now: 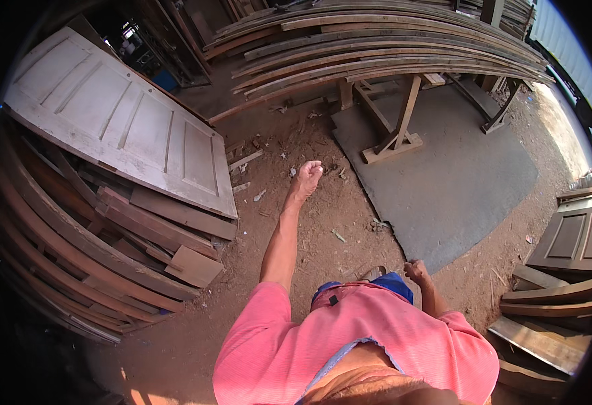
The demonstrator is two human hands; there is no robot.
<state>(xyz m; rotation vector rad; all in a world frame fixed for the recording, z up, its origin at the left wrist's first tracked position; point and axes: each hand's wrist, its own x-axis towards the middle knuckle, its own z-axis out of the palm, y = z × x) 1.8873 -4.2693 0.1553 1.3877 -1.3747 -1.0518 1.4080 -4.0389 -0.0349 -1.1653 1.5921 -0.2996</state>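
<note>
Evidently bare of any load, at the lower centre beside a pink shirt [384,317] and blue shorts [398,286]: a right hand [416,271], tucked close to the waist, fingers drawn into a narrow fist. Seen against the near tip of a grey sheet [451,182] spread over the centre right, probably well above rather than touching. Farther up, near mid-frame, a left hand [307,175] on an almost straight arm, likewise curled in, over dirt ground [296,250], perhaps held forward only for balance. Nothing visible in either grip; no telling about anything tiny inside. At left, a white panelled door [127,111] laid aslant across stacked timber [157,216], likely for flat support. At lower right, curved planks [552,293] heaped below a brown panelled door [573,239], probably grouped to save room. Toward the upper right, a wooden trestle [407,111] on the grey sheet, feet broad, presumably for steadiness. Farthest, across the top, long boards [390,54] laid side by side over the trestle, presumably raised off the dirt.
</note>
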